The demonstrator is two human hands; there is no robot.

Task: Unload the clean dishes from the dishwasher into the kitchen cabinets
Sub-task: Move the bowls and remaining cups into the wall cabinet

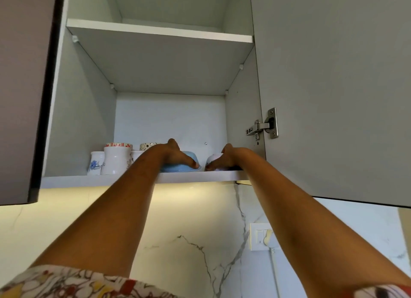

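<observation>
Nearest the lens, floral sleeves (66,282) frame two bare forearms reaching up to the cabinet's lower shelf (89,181). At its front edge the left hand (175,155) grips a blue bowl (178,168) set rim down, fingers (173,143) curled over it and thumb along the rim. Just beside it, the right hand (224,159) holds a white bowl (212,158), thumb against its side, other fingers hidden behind. Left of the blue bowl stand white mugs (115,159), with patterned bowls (119,144) behind them.
</observation>
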